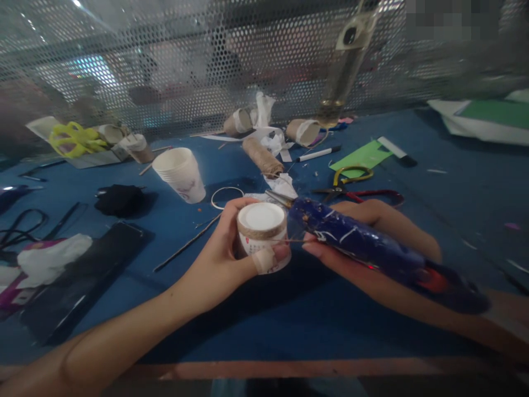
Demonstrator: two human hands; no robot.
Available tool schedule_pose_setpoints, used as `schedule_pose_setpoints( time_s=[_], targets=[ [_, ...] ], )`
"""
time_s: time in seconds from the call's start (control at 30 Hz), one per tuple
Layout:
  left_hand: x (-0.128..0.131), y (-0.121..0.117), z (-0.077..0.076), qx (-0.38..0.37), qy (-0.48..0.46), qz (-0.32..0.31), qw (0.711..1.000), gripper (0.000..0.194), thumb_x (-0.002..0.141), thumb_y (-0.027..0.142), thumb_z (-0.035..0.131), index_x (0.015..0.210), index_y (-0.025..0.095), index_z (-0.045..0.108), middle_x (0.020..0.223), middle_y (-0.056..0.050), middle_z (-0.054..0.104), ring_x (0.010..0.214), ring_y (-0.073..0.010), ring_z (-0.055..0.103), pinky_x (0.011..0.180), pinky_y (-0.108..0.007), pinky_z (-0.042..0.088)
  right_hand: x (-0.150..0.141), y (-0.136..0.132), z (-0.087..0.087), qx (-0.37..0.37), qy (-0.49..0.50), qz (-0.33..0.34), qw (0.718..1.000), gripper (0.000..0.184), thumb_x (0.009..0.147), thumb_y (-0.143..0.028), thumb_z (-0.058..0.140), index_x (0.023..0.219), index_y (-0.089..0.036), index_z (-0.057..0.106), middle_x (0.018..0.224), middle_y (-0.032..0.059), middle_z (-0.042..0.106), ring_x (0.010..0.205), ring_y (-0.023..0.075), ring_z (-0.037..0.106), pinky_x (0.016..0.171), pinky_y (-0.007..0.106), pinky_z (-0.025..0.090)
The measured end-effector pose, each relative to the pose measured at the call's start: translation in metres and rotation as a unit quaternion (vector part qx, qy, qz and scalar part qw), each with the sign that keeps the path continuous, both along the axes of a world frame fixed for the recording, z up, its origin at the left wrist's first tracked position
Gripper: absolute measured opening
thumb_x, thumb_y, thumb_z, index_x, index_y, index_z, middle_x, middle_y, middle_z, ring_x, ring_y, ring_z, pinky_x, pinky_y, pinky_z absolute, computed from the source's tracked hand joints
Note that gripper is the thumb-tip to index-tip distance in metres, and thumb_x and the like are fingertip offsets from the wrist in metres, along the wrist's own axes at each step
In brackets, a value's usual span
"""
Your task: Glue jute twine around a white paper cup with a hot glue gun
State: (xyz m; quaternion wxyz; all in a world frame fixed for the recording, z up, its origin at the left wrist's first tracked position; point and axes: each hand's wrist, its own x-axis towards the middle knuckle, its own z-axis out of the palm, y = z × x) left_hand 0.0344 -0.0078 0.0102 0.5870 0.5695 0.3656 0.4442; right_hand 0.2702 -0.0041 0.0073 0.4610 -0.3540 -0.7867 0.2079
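My left hand is closed around an upside-down white paper cup, with its thumb across the front. Brown twine is wound in a band just below the cup's upturned base. A loose strand of it runs right to the fingertips of my right hand. That hand is closed around a dark blue hot glue gun, whose metal nozzle points left, just above and right of the cup. A roll of twine lies behind the cup, beside crumpled white paper.
Stacked paper cups lean at the left. Scissors with yellow and red handles lie behind the glue gun. A black case, a thin stick and a marker lie about. Perforated metal mesh bounds the blue table's back.
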Motion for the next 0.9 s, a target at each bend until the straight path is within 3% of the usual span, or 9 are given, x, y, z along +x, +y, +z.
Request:
schedule_pose_setpoints(
  time_s=[0.23, 0.6, 0.9],
  targets=[
    [-0.002, 0.001, -0.003, -0.004, 0.008, -0.003, 1.0, 0.055, 0.082, 0.028, 0.091, 0.122, 0.025, 0.053, 0.108, 0.001, 0.064, 0.099, -0.0149, 0.061, 0.091, -0.027, 0.053, -0.003, -0.003, 0.003, 0.021, 0.041, 0.007, 0.999, 0.029, 0.086, -0.009, 0.083, 0.09, -0.03, 0.063, 0.092, -0.0033, 0.077, 0.08, 0.0184, 0.075, 0.076, 0.034, 0.063],
    [-0.003, 0.002, -0.003, -0.001, 0.012, -0.005, 1.0, 0.056, 0.083, 0.024, 0.091, 0.124, 0.029, 0.053, 0.11, 0.004, 0.063, 0.1, -0.0117, 0.061, 0.091, -0.023, 0.052, -0.003, -0.004, -0.001, -0.021, 0.022, -0.064, 0.997, 0.02, 0.089, -0.032, 0.085, 0.091, -0.032, 0.065, 0.076, -0.0063, 0.067, 0.062, 0.0163, 0.062, 0.058, 0.033, 0.051],
    [-0.008, 0.0, -0.003, -0.015, 0.046, -0.024, 0.999, 0.054, 0.085, 0.031, 0.088, 0.126, 0.03, 0.053, 0.111, 0.0, 0.069, 0.103, -0.0178, 0.067, 0.094, -0.031, 0.054, -0.005, -0.004, 0.012, -0.065, 0.03, -0.076, 0.995, 0.021, 0.089, -0.031, 0.082, 0.083, -0.031, 0.061, 0.073, -0.0056, 0.063, 0.064, 0.0167, 0.061, 0.06, 0.033, 0.052]
  ],
)
